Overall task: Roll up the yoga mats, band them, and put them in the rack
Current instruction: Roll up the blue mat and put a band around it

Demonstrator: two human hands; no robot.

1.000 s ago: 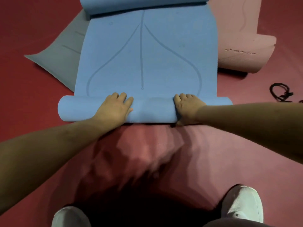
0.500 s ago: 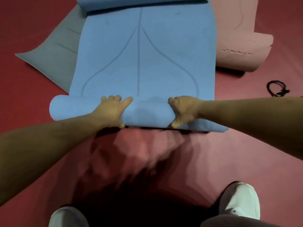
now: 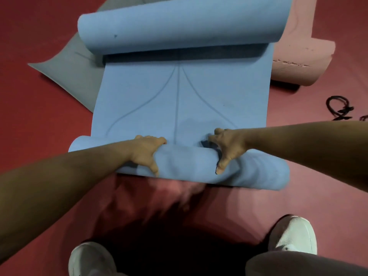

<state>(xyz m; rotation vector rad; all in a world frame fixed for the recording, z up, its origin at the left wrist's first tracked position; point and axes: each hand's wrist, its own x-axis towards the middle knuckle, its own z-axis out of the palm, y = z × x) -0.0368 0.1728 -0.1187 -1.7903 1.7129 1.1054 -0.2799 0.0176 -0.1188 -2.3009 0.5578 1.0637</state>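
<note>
Blue mat roll [image 3: 185,164]: crosswise, left to right, right end nearer.
Left hand [image 3: 146,151]: curled over roll, grasping.
Right hand [image 3: 229,148]: likewise grasping.
Flat stretch [image 3: 179,100]: straight ahead, beyond fingertips.

I see a matt, foam-like blue mat [image 3: 179,100], faint lines pressed into its smooth face; a pink mat [image 3: 302,74] with a scuffed patch; a matt red floor [image 3: 39,116]; a ribbed white cloth shoe [image 3: 294,236].
</note>
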